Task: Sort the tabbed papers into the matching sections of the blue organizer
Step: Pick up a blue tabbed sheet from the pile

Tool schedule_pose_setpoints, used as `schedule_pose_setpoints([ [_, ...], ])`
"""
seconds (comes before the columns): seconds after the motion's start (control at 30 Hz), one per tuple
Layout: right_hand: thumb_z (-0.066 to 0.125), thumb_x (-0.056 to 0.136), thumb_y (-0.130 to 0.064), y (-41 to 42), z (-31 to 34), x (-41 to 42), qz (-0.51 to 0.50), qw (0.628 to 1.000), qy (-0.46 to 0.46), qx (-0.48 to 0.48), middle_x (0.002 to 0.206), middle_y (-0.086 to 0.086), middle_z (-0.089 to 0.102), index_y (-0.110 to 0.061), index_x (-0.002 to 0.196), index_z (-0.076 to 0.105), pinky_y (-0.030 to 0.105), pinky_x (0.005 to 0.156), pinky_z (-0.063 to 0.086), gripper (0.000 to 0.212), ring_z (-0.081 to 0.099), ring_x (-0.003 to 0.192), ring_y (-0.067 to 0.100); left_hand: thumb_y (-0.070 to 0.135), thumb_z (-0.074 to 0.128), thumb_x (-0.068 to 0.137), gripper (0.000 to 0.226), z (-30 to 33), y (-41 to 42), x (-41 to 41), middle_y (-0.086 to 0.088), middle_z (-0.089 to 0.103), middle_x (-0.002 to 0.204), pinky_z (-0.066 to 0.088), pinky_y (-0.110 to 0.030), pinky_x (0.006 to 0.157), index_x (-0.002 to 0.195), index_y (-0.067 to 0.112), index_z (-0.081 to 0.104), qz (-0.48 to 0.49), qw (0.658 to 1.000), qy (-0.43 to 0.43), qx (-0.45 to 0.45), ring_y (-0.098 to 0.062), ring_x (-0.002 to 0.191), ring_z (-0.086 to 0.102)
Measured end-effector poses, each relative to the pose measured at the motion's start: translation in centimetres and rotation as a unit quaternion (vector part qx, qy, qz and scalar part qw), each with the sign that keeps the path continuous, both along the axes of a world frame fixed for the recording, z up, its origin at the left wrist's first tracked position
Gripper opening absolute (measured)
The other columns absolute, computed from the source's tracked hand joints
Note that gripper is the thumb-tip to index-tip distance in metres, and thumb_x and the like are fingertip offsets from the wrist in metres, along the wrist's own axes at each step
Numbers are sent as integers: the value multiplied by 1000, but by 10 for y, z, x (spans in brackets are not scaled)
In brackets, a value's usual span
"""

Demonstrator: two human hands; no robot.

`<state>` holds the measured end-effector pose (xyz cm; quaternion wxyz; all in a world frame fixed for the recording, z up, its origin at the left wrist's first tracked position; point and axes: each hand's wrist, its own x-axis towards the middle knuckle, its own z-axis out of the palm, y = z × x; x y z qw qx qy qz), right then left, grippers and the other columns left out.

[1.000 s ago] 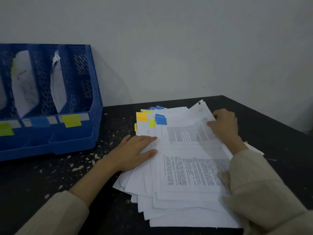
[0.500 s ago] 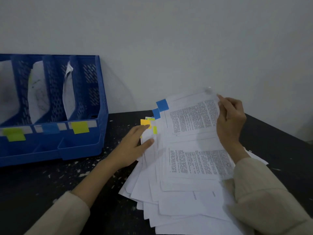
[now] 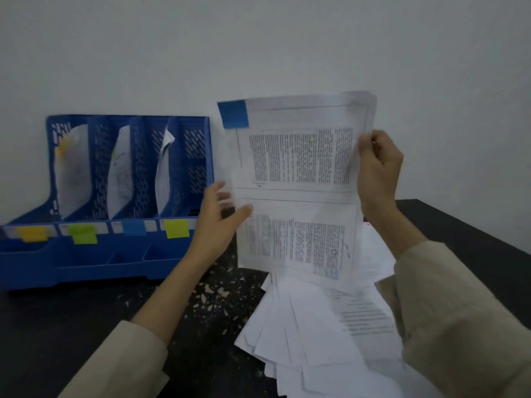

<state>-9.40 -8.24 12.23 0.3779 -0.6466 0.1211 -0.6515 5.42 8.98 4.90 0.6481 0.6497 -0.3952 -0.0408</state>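
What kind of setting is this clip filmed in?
Probably an office or study desk: a blue organizer with colour-labelled sections, a loose pile of papers on a dark table, and a bare wall behind.

Organizer (image 3: 198,156): blue perforated plastic, slight sheen. Held sheet (image 3: 298,185): thin matt printed paper, blue paper tab (image 3: 233,114). Surface (image 3: 57,326): dark, matt, flecked with pale chips. Sleeves (image 3: 459,326): beige woven cloth. Wall (image 3: 258,38): plain matt.
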Motion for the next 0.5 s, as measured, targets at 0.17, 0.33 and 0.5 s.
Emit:
schedule_pose_setpoints([
  [0.17, 44, 99, -13, 13, 10, 32, 65, 996, 7, 58, 67, -4, 46, -17, 68, 47, 14, 58, 36, 32, 41, 61, 1, 3, 58, 89, 44, 21, 27, 21, -9, 55, 115, 51, -22, 76, 104, 29, 26, 21, 994, -15, -105, -7, 93, 60],
  [0.33, 44, 99, -14, 34, 14, 67, 131, 985, 13, 107, 77, 7, 42, -7, 82, 52, 25, 64, 33, 20, 37, 72, 16, -5, 48, 92, 44, 43, 60, 40, -7, 54, 104, 55, -30, 70, 97, 31, 22, 109, 968, -189, -122, -19, 88, 63],
  [0.5, 51, 92, -3, 74, 22, 99, 281, 950, 84, 107, 99, 0, 62, -16, 110, 49, 28, 78, 54, 22, 61, 88, 13, -5, 48, 88, 24, 63, 111, 61, 5, 52, 81, 39, -24, 63, 89, 19, 49, 289, 892, -338, -79, -9, 72, 48],
])
